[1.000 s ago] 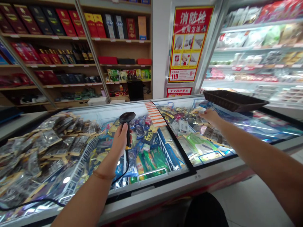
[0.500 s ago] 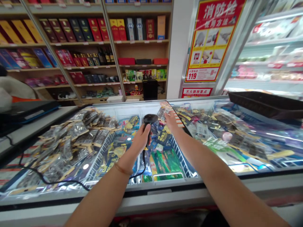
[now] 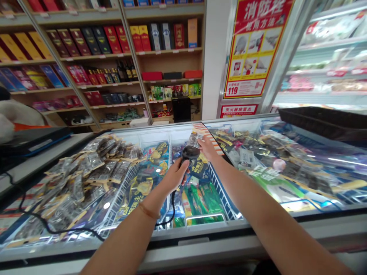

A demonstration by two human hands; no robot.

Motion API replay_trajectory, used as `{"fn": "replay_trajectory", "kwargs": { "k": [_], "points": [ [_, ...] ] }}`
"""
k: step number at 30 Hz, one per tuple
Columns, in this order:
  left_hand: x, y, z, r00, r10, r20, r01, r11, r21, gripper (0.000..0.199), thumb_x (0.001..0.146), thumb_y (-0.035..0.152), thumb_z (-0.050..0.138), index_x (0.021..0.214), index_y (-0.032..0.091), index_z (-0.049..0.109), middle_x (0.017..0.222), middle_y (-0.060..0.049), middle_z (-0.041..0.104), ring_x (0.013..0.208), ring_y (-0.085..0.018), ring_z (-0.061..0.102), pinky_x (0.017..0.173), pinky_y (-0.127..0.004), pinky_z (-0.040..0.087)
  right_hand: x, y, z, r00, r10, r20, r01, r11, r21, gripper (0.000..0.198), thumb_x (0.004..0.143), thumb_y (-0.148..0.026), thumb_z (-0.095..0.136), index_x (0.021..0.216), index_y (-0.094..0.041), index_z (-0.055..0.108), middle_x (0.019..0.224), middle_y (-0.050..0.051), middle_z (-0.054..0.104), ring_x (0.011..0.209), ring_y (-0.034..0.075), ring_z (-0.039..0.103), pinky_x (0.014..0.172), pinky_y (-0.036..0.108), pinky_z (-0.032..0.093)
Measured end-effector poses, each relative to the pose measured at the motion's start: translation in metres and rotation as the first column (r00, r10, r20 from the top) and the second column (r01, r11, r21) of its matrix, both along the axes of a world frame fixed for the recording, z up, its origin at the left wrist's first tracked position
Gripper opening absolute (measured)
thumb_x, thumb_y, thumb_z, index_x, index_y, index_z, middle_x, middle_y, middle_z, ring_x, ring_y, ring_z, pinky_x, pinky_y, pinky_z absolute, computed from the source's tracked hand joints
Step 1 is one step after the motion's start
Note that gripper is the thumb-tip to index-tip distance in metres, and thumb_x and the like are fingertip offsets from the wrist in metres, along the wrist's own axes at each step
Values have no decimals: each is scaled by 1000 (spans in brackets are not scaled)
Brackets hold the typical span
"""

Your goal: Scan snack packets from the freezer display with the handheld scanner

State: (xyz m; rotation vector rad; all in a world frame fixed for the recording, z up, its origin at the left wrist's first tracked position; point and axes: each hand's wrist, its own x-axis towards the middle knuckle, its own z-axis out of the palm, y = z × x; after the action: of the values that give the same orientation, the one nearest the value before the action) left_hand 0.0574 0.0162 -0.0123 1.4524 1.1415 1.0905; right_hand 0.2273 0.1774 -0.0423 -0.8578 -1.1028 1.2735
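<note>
My left hand [image 3: 178, 173] is closed round the handle of a black corded barcode scanner [image 3: 190, 152]. The scanner's head is up and tilted toward the far side, close to a small clear packet [image 3: 195, 139] with dark contents. My right hand [image 3: 205, 147] pinches that packet at its right edge. Both hands are over a chest freezer, above a white wire basket [image 3: 219, 187] holding blue and green ice cream packs [image 3: 200, 196]. The scanner's black cord [image 3: 172, 208] hangs from the handle and runs left over the freezer's front part.
Many similar clear packets [image 3: 94, 162] lie piled on the left glass lid. A dark tray [image 3: 323, 122] rests at the far right. A black flat device [image 3: 37, 139] sits on the left counter. Shelves of boxed goods [image 3: 114, 38] stand behind, beside a red fire-hydrant poster [image 3: 258, 49].
My left hand has moved the scanner right and slightly down, nearer the packet. The packet in my right hand has shifted slightly left.
</note>
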Motion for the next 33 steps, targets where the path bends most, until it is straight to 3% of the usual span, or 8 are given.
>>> {"fn": "replay_trajectory", "kwargs": {
  "k": [6,12,19,23,28,33],
  "points": [
    [0,-1,3,999,-26,22,26,1000,1,67,78,86,63,91,21,51,76,4,59,45,-7,48,38,-23,38,0,0,-2,999,-3,50,1,999,42,53,72,-61,80,102,-26,53,81,-3,68,69,17,68,60,27,51],
    [1,-1,2,999,-28,24,27,1000,12,67,78,86,63,92,21,51,75,4,58,44,-7,48,37,-23,38,0,5,-6,999,10,35,-13,996,91,55,70,-64,79,103,-27,54,92,1,72,87,22,71,70,33,55],
    [1,1,0,999,-33,36,33,999,16,68,78,87,63,90,21,50,74,4,58,43,-7,47,37,-23,38,0,10,-9,998,-37,53,36,999,13,53,68,-62,79,100,-27,53,71,-5,61,65,16,62,63,28,49],
    [2,0,-1,997,-17,80,16,1000,7,66,79,84,65,90,21,51,73,4,58,43,-8,49,37,-23,38,2,14,-11,999,-34,35,35,999,-24,55,66,-59,80,99,-28,50,76,-6,62,64,15,62,62,28,51],
    [4,0,10,990,123,75,-123,992,-11,51,88,69,67,96,21,53,70,4,58,40,-8,48,37,-23,37,4,12,-7,986,-151,76,150,989,14,49,71,-60,75,94,-26,49,81,-4,64,69,15,63,59,25,50],
    [-20,-4,48,938,336,83,-345,927,146,38,97,59,60,93,22,51,72,4,60,41,-7,49,38,-20,35,-8,-1,7,911,-161,379,178,984,-10,38,78,-46,79,76,-24,48,60,-5,54,56,13,56,52,23,46]
  ]
}}
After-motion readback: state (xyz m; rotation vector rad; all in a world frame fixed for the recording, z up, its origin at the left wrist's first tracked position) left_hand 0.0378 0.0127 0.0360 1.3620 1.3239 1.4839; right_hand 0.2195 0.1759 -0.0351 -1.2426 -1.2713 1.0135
